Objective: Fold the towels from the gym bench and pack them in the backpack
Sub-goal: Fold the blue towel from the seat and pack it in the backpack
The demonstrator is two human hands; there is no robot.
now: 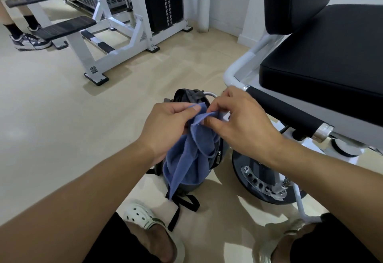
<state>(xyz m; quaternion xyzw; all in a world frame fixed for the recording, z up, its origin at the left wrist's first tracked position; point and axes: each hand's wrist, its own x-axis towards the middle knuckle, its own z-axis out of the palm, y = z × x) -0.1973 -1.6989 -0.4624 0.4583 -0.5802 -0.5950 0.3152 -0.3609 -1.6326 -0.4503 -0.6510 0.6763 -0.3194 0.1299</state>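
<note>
A blue towel hangs crumpled in front of me, over a dark backpack that stands upright on the floor. My left hand pinches the towel's upper edge between thumb and fingers. My right hand pinches the same edge just to the right, thumb under the cloth. The towel's lower part drapes down over the backpack's front and hides most of it. The black padded gym bench stands to the right, with no towel visible on it.
The bench's padded roller bar and round base plate sit close to the backpack on the right. A white weight machine stands at the back left, with another person's legs beside it. My sandalled feet are at the bottom.
</note>
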